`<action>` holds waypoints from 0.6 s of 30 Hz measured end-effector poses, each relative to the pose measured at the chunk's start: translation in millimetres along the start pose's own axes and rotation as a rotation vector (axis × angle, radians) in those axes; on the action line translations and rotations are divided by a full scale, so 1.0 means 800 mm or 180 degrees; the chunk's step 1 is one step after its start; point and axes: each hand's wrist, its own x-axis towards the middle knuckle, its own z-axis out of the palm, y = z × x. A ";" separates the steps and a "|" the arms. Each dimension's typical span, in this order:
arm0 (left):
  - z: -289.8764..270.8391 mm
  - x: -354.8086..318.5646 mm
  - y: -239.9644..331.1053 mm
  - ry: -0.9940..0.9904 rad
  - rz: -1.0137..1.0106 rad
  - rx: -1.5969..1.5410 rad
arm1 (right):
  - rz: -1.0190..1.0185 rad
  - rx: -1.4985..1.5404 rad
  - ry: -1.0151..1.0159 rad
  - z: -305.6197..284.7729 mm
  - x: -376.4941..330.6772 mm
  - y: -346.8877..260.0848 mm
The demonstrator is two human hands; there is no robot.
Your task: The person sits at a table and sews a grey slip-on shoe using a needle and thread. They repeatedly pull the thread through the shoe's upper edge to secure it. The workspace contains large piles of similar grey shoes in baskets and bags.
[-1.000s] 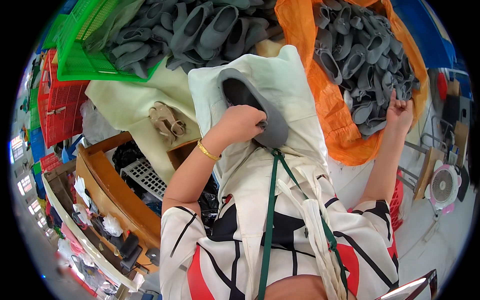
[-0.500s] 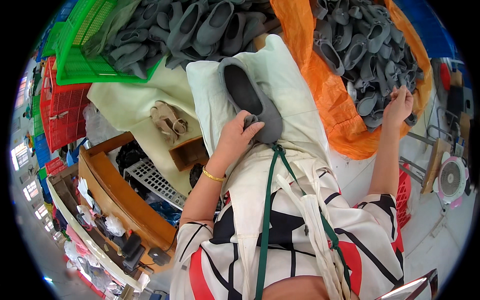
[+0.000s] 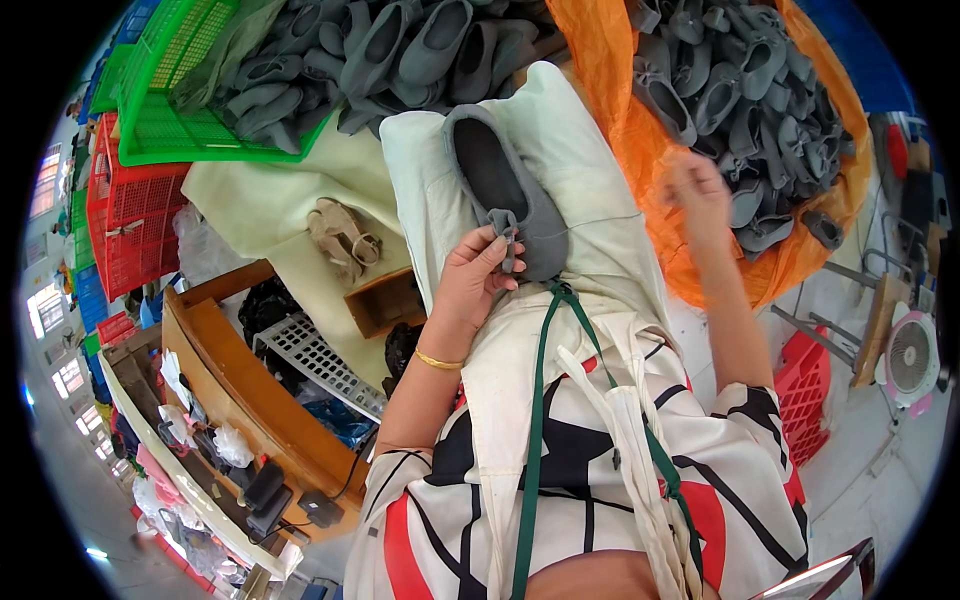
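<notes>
A grey slip-on shoe (image 3: 535, 225) rests across the pale cloth (image 3: 590, 170) on my lap, its dark opening facing up. At its near end, my left hand (image 3: 475, 270) pinches a small grey fabric bow (image 3: 503, 222) between thumb and fingers, against the shoe. My right hand (image 3: 697, 190) is raised to the right of the lap, in front of the orange sack (image 3: 670, 250). Motion smears its fingers, so I cannot make out whether they hold anything.
Many grey shoes (image 3: 745, 100) fill the orange sack. More lie in and beside a green crate (image 3: 200, 140). On the left, a pair of beige sandals (image 3: 343, 238) sits on cream cloth above a wooden desk (image 3: 225, 350). A fan (image 3: 910, 355) stands at right.
My right hand has swung left from the sack's right side towards the lap. My left hand has turned slightly, and the bow now stands more upright against the shoe.
</notes>
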 end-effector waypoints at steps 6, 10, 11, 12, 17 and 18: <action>0.004 0.000 -0.011 0.0062 0.0004 -0.0414 | 0.0469 -0.0689 -0.1882 0.117 -0.076 -0.016; 0.007 0.001 -0.009 0.0097 -0.0039 -0.0447 | -0.0261 -0.1366 -0.2045 0.134 -0.078 -0.008; 0.008 0.001 -0.008 0.0104 -0.0058 -0.0449 | -0.0271 -0.1366 -0.2045 0.136 -0.078 -0.008; 0.008 0.001 -0.008 0.0100 -0.0066 -0.0463 | -0.0279 -0.1367 -0.2044 0.137 -0.078 -0.008; 0.010 0.000 -0.008 0.0090 -0.0101 -0.0493 | -0.0336 -0.1413 -0.2064 0.137 -0.077 -0.002; 0.011 0.000 -0.007 0.0095 -0.0113 -0.0492 | -0.0324 -0.1405 -0.2060 0.137 -0.077 -0.001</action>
